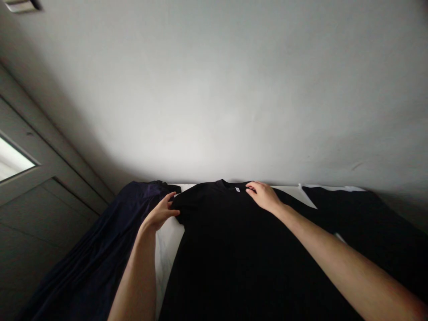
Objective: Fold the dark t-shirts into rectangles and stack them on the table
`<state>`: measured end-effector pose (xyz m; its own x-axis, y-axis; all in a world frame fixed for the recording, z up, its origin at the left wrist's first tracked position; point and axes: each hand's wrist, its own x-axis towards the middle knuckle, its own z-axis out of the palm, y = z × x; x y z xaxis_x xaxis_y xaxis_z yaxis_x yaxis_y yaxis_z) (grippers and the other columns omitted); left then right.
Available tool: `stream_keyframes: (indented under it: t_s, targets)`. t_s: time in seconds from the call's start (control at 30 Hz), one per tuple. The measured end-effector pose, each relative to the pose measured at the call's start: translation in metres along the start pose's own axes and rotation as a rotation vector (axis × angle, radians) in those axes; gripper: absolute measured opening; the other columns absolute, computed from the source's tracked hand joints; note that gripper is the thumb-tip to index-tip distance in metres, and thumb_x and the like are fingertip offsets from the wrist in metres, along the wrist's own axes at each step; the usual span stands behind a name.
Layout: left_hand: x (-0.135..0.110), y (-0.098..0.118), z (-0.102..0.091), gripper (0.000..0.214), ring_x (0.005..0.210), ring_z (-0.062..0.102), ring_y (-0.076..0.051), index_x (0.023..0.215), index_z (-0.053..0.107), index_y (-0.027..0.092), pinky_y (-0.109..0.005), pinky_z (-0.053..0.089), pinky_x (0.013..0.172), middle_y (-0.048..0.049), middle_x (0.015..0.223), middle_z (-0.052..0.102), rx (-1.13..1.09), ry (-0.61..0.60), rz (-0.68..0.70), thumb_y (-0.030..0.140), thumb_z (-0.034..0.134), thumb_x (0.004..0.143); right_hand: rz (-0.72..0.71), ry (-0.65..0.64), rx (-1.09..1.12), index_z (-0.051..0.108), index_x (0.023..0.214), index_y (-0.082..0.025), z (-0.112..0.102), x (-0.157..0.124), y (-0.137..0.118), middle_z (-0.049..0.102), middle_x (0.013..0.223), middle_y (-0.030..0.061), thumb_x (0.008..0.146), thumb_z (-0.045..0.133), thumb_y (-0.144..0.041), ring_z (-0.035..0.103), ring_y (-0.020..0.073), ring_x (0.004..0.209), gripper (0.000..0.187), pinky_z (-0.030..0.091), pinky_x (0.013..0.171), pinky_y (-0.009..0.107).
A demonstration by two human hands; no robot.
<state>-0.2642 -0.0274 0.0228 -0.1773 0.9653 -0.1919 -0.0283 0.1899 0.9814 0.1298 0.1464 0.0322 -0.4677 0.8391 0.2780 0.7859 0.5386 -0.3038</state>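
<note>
A black T-shirt (230,249) lies spread out on a white surface (167,245), its neckline at the far side and a small white label (237,189) just below the collar. At the shirt's left sleeve edge is my left hand (160,211), thumb and fingers apart, touching or nearly touching the cloth. My right hand (264,195) is at the right side of the collar, its thumb and forefinger closed on the fabric there. The shirt's lower part runs out of view toward me.
Dark navy cloth (110,236) lies heaped at the left. More black cloth with a white edge (354,209) lies at the right. A pale wall (227,98) rises right behind the surface, and a panelled door (43,191) stands at the left.
</note>
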Motion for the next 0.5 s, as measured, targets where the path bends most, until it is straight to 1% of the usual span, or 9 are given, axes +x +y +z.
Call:
stream_keyframes:
  t_s: [0.03, 0.07, 0.1, 0.17, 0.23, 0.27, 0.37, 0.43, 0.5]
  targets:
    - [0.000, -0.002, -0.002, 0.102, 0.088, 0.073, -0.022, 0.152, 0.039, 0.019, -0.032, 0.057, 0.080, -0.0080, 0.102, 0.076, 0.004, -0.018, 0.005, 0.008, 0.078, 0.059, -0.039, -0.015, 0.037, 0.071, 0.115, -0.022, 0.015, 0.011, -0.022, 0.074, 0.119, 0.0080, 0.097, 0.054, -0.029, 0.068, 0.0219, 0.109, 0.026, 0.049, 0.100, 0.032]
    - [0.000, -0.005, -0.003, 0.101, 0.087, 0.073, -0.022, 0.151, 0.041, 0.019, -0.032, 0.056, 0.078, -0.0075, 0.101, 0.076, 0.014, -0.005, 0.010, 0.008, 0.078, 0.058, -0.075, -0.027, 0.060, 0.070, 0.121, -0.021, 0.030, 0.019, -0.041, 0.073, 0.124, 0.0083, 0.098, 0.053, -0.030, 0.067, 0.0216, 0.114, 0.029, 0.048, 0.103, 0.032]
    - [0.002, -0.009, -0.002, 0.095, 0.085, 0.073, -0.022, 0.147, 0.046, 0.018, -0.031, 0.056, 0.075, -0.0074, 0.099, 0.076, 0.025, 0.036, 0.018, 0.010, 0.077, 0.058, -0.101, -0.035, 0.063, 0.067, 0.127, -0.020, 0.044, 0.025, -0.057, 0.070, 0.130, 0.0093, 0.098, 0.053, -0.031, 0.064, 0.0220, 0.120, 0.034, 0.046, 0.107, 0.033]
    - [0.010, -0.015, 0.003, 0.074, 0.082, 0.072, -0.021, 0.132, 0.060, 0.014, -0.028, 0.054, 0.068, -0.0082, 0.096, 0.076, 0.034, 0.170, 0.065, 0.018, 0.078, 0.060, -0.112, -0.037, 0.021, 0.060, 0.138, -0.017, 0.067, 0.031, -0.076, 0.063, 0.142, 0.0124, 0.100, 0.051, -0.034, 0.056, 0.0253, 0.132, 0.043, 0.041, 0.114, 0.038]
    - [0.020, -0.021, 0.011, 0.055, 0.079, 0.071, -0.020, 0.115, 0.067, 0.013, -0.026, 0.052, 0.064, -0.0086, 0.094, 0.075, 0.019, 0.305, 0.149, 0.030, 0.079, 0.064, -0.089, -0.036, -0.045, 0.057, 0.143, -0.015, 0.083, 0.032, -0.081, 0.058, 0.147, 0.0150, 0.101, 0.048, -0.038, 0.050, 0.0295, 0.139, 0.049, 0.037, 0.117, 0.044]
    - [0.025, -0.023, 0.014, 0.050, 0.078, 0.070, -0.019, 0.110, 0.068, 0.013, -0.025, 0.051, 0.062, -0.0081, 0.092, 0.074, 0.012, 0.359, 0.190, 0.038, 0.078, 0.067, -0.080, -0.034, -0.068, 0.057, 0.144, -0.015, 0.087, 0.032, -0.081, 0.057, 0.149, 0.0155, 0.102, 0.046, -0.039, 0.049, 0.0307, 0.140, 0.050, 0.036, 0.117, 0.046]
    - [0.035, -0.028, 0.022, 0.050, 0.067, 0.064, -0.014, 0.103, 0.066, 0.016, -0.024, 0.048, 0.057, -0.0028, 0.081, 0.068, 0.039, 0.467, 0.236, 0.058, 0.069, 0.076, -0.071, -0.038, -0.079, 0.058, 0.143, -0.016, 0.091, 0.030, -0.075, 0.055, 0.150, 0.0149, 0.103, 0.044, -0.040, 0.047, 0.0302, 0.142, 0.050, 0.036, 0.118, 0.046]
    - [0.039, -0.030, 0.023, 0.050, 0.061, 0.058, -0.012, 0.100, 0.063, 0.018, -0.023, 0.044, 0.054, 0.0009, 0.075, 0.061, 0.076, 0.519, 0.236, 0.064, 0.063, 0.079, -0.060, -0.034, -0.061, 0.058, 0.144, -0.015, 0.091, 0.030, -0.073, 0.055, 0.150, 0.0149, 0.102, 0.044, -0.040, 0.047, 0.0294, 0.143, 0.050, 0.036, 0.119, 0.046]
    - [0.041, -0.033, 0.021, 0.048, 0.059, 0.055, -0.012, 0.098, 0.060, 0.020, -0.022, 0.041, 0.052, 0.0027, 0.072, 0.057, 0.102, 0.560, 0.241, 0.064, 0.062, 0.079, -0.050, -0.026, -0.038, 0.057, 0.144, -0.014, 0.092, 0.030, -0.071, 0.056, 0.149, 0.0148, 0.102, 0.045, -0.038, 0.047, 0.0284, 0.142, 0.050, 0.036, 0.119, 0.045]
